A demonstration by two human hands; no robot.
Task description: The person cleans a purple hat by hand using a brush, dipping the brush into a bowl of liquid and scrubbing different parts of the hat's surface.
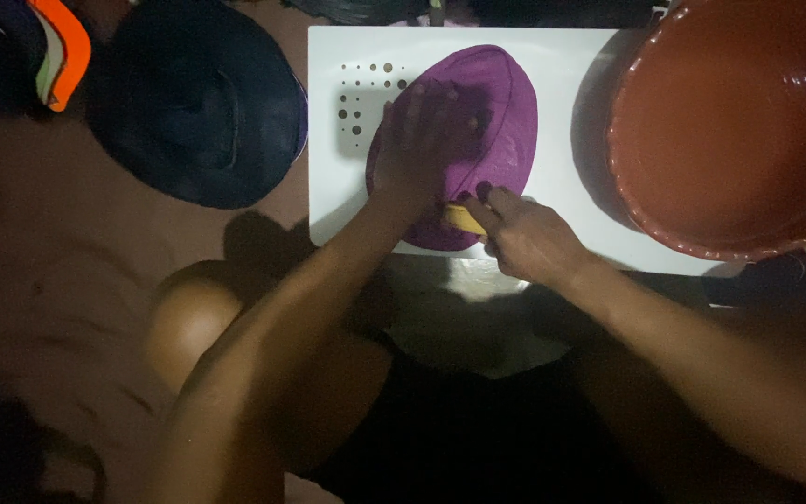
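Observation:
A large purple cabbage (501, 103) lies on a white cutting board (571, 56). My left hand (417, 140) presses flat on the cabbage's left side, fingers spread. My right hand (524, 238) is closed around a yellow-handled knife (462, 218) at the cabbage's near edge. The knife's blade is hidden, so only a bit of the yellow handle shows between the two hands.
A big reddish-brown bowl (650, 219) with a scalloped rim sits at the board's right. A dark round lid or basin (198, 103) rests on the floor to the left, with an orange-edged item (67, 51) at the top left corner. My bent knee (188, 317) is below the board.

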